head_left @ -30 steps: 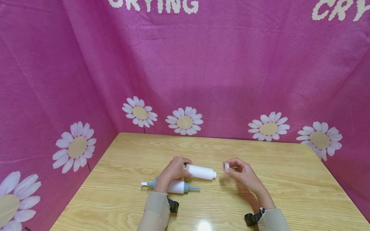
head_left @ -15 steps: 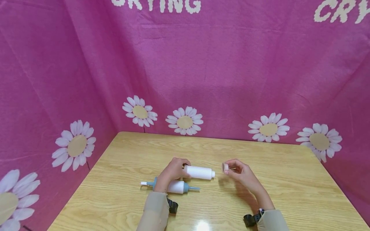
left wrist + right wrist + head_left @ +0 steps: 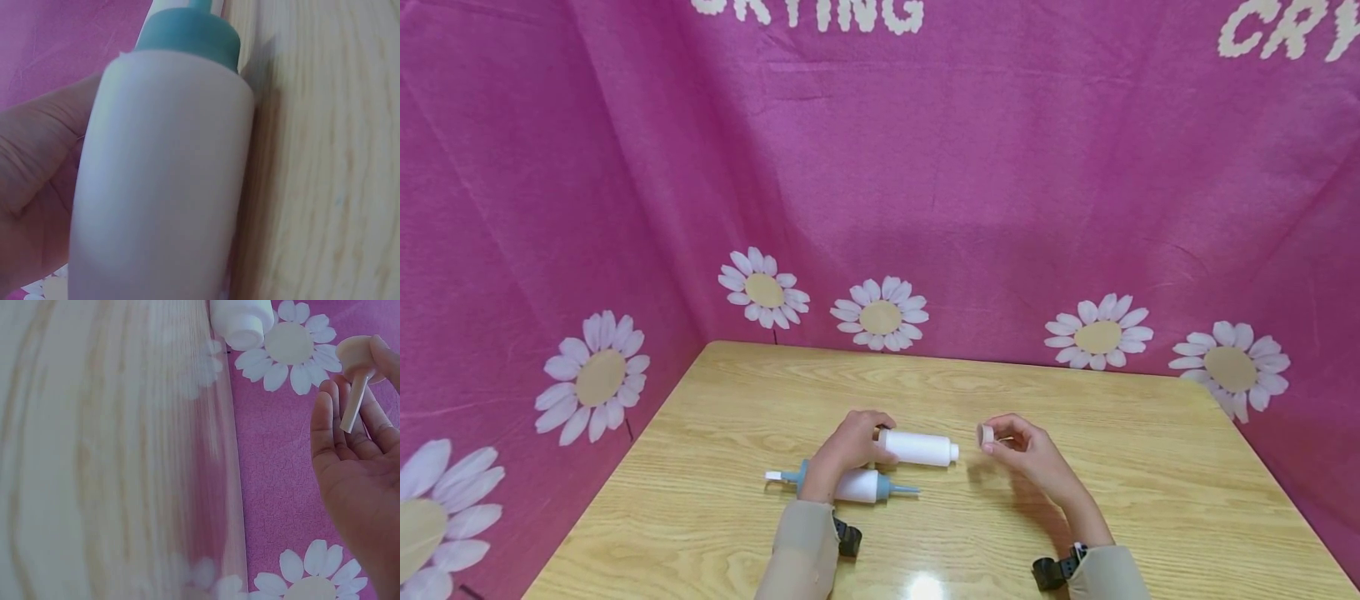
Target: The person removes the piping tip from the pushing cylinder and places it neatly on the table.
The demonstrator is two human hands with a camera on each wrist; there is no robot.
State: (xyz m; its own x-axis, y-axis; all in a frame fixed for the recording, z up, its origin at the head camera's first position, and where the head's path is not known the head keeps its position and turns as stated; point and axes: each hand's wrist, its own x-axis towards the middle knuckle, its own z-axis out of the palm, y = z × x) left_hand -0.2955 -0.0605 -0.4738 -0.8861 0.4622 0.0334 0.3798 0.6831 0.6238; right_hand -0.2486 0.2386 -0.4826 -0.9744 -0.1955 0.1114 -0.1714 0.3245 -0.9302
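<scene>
A white bottle (image 3: pixel 917 448) lies on its side in the head view, its bare neck pointing right. My left hand (image 3: pixel 852 442) grips it round the base end. To the right, a little above the tabletop, my right hand (image 3: pixel 1033 454) pinches a pale cap (image 3: pixel 987 435) between thumb and fingers, apart from the bottle neck. The right wrist view shows this cap (image 3: pixel 357 355) with a thin spout. Below my left hand lies a second white bottle (image 3: pixel 856 485) with a teal nozzle cap (image 3: pixel 887 487); it fills the left wrist view. My left forearm hides part of it.
The wooden table (image 3: pixel 1150 483) meets a pink cloth (image 3: pixel 985 167) with daisies along its back and sides. Out to the left of the forearm sticks a teal stem with a white tip (image 3: pixel 773 476), in line with the second bottle.
The head view has shifted slightly. Both hands, the bottles and the pinched cap stay in nearly the same places.
</scene>
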